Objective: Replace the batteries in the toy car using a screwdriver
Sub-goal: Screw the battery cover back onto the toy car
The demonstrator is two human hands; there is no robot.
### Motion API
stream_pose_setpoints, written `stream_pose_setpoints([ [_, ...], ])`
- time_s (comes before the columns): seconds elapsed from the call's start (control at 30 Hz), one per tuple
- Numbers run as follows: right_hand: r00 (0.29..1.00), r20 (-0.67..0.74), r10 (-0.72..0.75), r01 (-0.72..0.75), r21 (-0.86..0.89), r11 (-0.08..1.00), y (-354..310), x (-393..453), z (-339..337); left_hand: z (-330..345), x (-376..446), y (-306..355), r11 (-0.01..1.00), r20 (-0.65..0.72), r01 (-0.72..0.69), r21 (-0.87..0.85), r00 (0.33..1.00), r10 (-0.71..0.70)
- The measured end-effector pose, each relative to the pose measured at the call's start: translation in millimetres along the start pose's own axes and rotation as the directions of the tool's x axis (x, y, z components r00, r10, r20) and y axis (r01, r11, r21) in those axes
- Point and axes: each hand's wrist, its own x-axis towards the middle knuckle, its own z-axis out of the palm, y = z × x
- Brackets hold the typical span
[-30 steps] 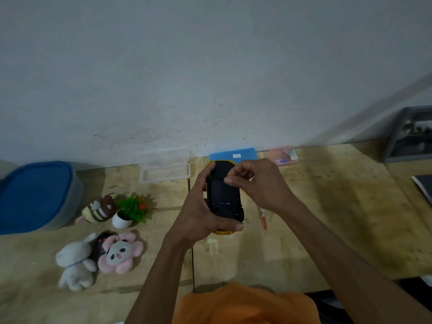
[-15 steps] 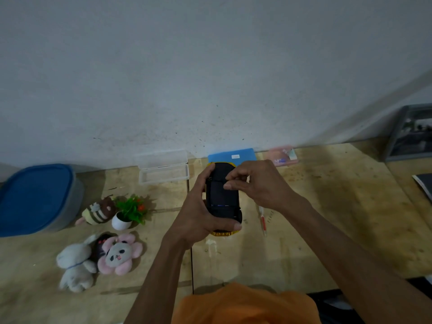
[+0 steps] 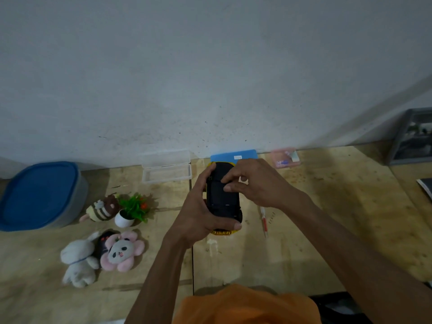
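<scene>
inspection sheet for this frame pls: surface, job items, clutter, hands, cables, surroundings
Surface: wooden table, two boards meeting at a seam, stained.
Job's things: toy car held belly-up above the table; screwdriver lies on the table right of it, untouched.
Clutter: blue-lidded tub, clear box, blue case, pink box, bee plush, potted plant, white bunny plush, pink flower plush.
Hands: left hand grips the car; right hand has fingertips on its underside.
Cables: nothing seen.
Surroundings: bare grey wall; grey bin at far right.
</scene>
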Motion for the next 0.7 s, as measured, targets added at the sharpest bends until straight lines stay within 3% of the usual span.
stream_pose_setpoints([
  [0.17,1.000,-0.021,0.010,-0.010,-0.012,1.000,-0.3,-5.6,6.3,-2.5,-2.0,0.1,0.999,-0.033,0.005,-0.041,0.999,-0.006],
  [0.37,0.994,-0.102,0.025,-0.013,0.118,0.993,-2.0,-2.8,6.1,-3.3,-1.8,3.0,1.000,-0.006,0.019,-0.018,1.000,-0.019],
  [0.7,1.000,-0.013,0.011,-0.011,-0.023,1.000,-4.5,-2.9,7.0,-0.1,-1.9,0.0,0.997,-0.021,0.011,-0.071,1.000,-0.012],
])
